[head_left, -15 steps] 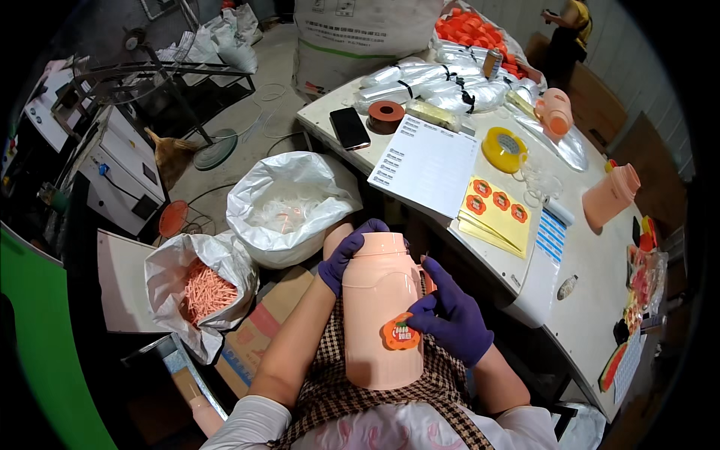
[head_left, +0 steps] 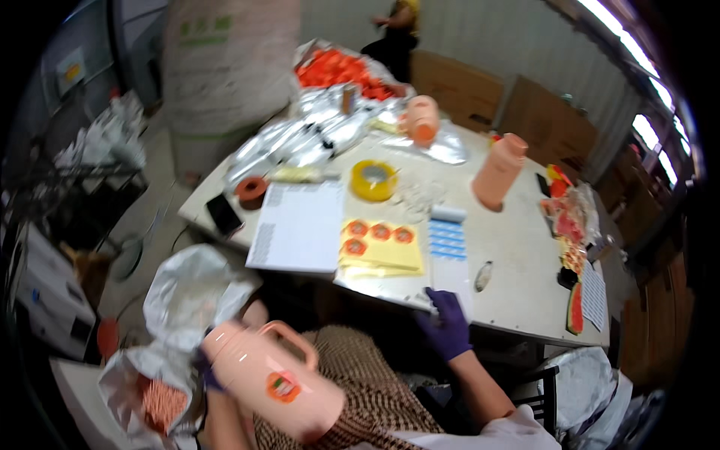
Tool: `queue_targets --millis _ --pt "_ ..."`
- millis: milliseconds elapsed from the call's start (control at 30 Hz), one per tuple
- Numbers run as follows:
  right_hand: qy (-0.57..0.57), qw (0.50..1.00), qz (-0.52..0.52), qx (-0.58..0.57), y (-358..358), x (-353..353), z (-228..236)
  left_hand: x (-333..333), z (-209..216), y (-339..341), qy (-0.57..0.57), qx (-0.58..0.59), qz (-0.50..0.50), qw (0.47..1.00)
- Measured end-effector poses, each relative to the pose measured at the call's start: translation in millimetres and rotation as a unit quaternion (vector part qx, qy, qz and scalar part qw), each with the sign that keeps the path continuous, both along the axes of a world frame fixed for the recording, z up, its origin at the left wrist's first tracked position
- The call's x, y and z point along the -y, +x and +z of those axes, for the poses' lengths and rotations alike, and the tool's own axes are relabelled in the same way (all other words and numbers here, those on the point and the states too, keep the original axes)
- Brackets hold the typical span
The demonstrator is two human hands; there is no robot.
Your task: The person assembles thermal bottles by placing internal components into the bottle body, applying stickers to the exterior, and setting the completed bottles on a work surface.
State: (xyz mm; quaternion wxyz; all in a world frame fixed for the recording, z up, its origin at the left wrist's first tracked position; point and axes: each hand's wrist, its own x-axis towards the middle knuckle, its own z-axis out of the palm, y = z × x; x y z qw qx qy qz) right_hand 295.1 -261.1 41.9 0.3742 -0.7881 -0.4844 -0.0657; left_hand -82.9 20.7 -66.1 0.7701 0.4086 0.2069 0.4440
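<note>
A peach-pink thermos jug (head_left: 274,386) lies tilted over my lap, its neck toward the left and its handle up. On its side sits an orange flower-shaped sticker (head_left: 283,387). My left hand (head_left: 209,373), in a purple glove, grips the jug near the neck; most of its fingers are hidden behind it. My right hand (head_left: 448,324), gloved alike, is at the table's front edge with fingers apart and nothing visible in them, slightly blurred. Nearest to it are a yellow sheet of flower stickers (head_left: 381,251) and a blue-striped label roll (head_left: 448,236).
On the white table (head_left: 517,262) stand a pink jug (head_left: 499,174) and a lying one (head_left: 422,121). A tape roll (head_left: 373,181), white label sheet (head_left: 298,225) and phone (head_left: 223,215) lie there too. White sacks (head_left: 191,296) are at left. Another person (head_left: 397,37) stands beyond.
My right hand has left the sticker on the jug and moved right to the table edge. The jug has tipped leftward in my left hand. The view has swung right.
</note>
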Motion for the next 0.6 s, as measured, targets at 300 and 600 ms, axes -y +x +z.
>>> queue_targets --millis 300,600 --pt "-0.384 0.864 -0.323 -0.044 164.1 47.8 3.6 20.6 138.8 -2.0 0.323 -0.18 0.244 0.897" --pt "0.011 0.999 -0.014 0.048 140.2 -64.5 34.3 -48.4 276.6 141.8 0.567 -0.165 0.293 0.752"
